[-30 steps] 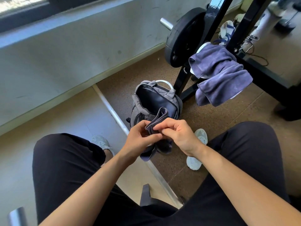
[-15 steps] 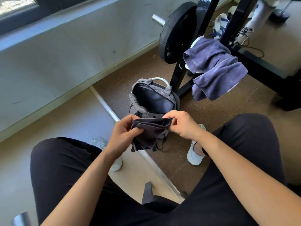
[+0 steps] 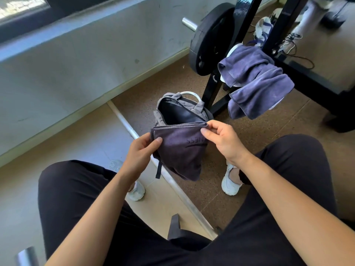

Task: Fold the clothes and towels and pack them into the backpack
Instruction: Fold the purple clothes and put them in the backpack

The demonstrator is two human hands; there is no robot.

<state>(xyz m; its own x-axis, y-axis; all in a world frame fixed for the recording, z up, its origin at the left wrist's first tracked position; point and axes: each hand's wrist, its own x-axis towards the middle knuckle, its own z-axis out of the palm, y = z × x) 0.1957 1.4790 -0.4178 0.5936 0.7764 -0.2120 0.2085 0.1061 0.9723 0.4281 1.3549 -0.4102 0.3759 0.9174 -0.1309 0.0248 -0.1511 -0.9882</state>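
Note:
A dark grey-purple folded towel (image 3: 180, 152) with raised lettering hangs in front of me, stretched flat between both hands. My left hand (image 3: 141, 150) pinches its upper left corner and my right hand (image 3: 221, 138) pinches its upper right corner. Just behind the towel a grey backpack (image 3: 165, 112) stands on the floor with its main compartment unzipped and gaping open. The towel hides the lower part of the backpack. Two blue-purple towels (image 3: 255, 83) hang draped over the black rack at the upper right.
A black weight plate (image 3: 209, 39) on a steel bar leans on the black rack (image 3: 284, 22). A metal rail (image 3: 180, 192) crosses the floor between my white shoes (image 3: 229, 182). My knees in black trousers fill the foreground. Shoes and cloth lie beyond the rack.
The towel was bunched between my hands over the backpack; my hands have moved apart and spread it out flat, folded edge on top.

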